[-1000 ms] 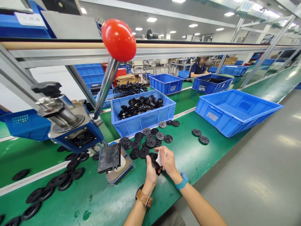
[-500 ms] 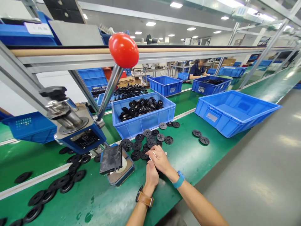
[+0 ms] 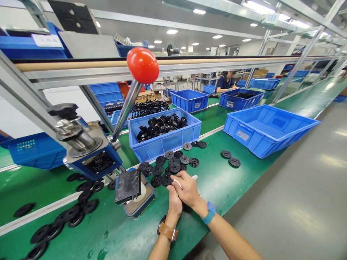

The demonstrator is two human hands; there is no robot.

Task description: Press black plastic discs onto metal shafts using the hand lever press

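Note:
My left hand (image 3: 175, 205) and my right hand (image 3: 187, 188) are together above the green bench, touching each other. The right hand's fingers are bent in, and a narrow white strip (image 3: 178, 183) shows at them; whether it is held or worn I cannot tell. A white tip (image 3: 195, 177) sticks out beyond its knuckles. The left hand is closed with its thumb up, its fingers mostly hidden. Whatever lies between the hands is out of sight. Just beyond the fingertips is a black ribbed disc (image 3: 166, 179), among several similar black discs (image 3: 174, 166).
At left stands a hand press (image 3: 99, 162) with a red ball-topped lever (image 3: 142, 65) and a black block (image 3: 128, 186) at its base. A blue bin (image 3: 165, 141) holds black parts. Another blue bin (image 3: 244, 139) sits right. More black rings (image 3: 54, 231) lie left. A co-worker (image 3: 227, 81) sits far back.
Both hands have shifted slightly down and right in the picture. The left thumb has come up from under the right hand, and the right hand has turned a little. The discs lie as before.

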